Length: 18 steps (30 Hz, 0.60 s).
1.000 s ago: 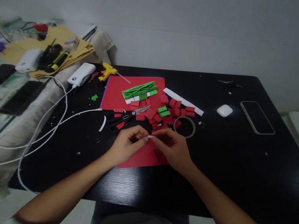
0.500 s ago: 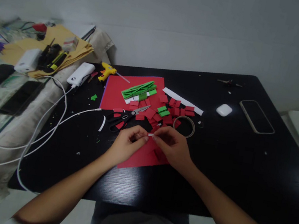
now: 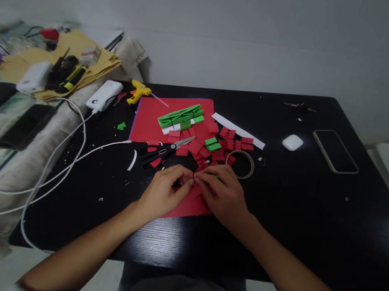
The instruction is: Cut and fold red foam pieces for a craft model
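My left hand [image 3: 168, 188] and my right hand [image 3: 225, 193] meet fingertip to fingertip above a red paper sheet [image 3: 183, 210] near the table's front. Both are closed in a pinch on a small red paper piece [image 3: 194, 177], mostly hidden by the fingers. Just beyond them lies a pile of folded red paper pieces [image 3: 197, 147], with a folded green piece [image 3: 212, 144] on top. Black-handled scissors [image 3: 168, 149] lie to the left of the pile, blades pointing at it. A roll of tape [image 3: 250, 169] rests flat at its right.
Behind the pile are a pleated green paper bundle [image 3: 180, 116], a white paper strip [image 3: 238, 130] and a yellow glue gun [image 3: 138, 92]. A white power bank [image 3: 104, 95] with a cable [image 3: 79, 160] lies left. Right are an earbud case [image 3: 292, 142] and a phone [image 3: 335, 151].
The white strip seen between my fingertips is now out of sight. My fingers have drawn closer together, and my right hand has turned slightly over the piece.
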Motion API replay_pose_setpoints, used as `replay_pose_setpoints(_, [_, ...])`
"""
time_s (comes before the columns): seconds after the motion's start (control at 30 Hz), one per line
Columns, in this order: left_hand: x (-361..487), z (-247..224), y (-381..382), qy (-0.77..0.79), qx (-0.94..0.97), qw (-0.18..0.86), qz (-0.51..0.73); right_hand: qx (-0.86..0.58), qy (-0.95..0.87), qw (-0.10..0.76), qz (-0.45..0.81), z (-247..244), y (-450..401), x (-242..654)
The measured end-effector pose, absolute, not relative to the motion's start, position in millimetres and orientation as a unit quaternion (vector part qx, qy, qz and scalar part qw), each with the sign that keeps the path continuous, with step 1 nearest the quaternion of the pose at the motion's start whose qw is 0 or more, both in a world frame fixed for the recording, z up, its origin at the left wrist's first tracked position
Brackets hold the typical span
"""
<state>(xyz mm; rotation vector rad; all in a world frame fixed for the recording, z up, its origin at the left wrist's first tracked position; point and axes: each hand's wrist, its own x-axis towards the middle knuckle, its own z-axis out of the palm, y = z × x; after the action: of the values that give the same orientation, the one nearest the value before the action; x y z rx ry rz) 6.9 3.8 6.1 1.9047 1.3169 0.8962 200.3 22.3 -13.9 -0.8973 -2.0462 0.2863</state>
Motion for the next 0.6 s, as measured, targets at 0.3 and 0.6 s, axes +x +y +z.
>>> replay_pose_setpoints(0.3, [6.7, 4.8, 0.8, 0.483, 0.782, 0.242, 0.311, -0.354, -0.852, 0.376, 0.083, -10.2, 17.6, 198.2])
replay_pose_setpoints(0.6, [7.0, 4.7, 0.4, 0.480, 0.788, 0.230, 0.311, -0.354, -0.862, 0.353, 0.083, -7.1, 17.6, 197.3])
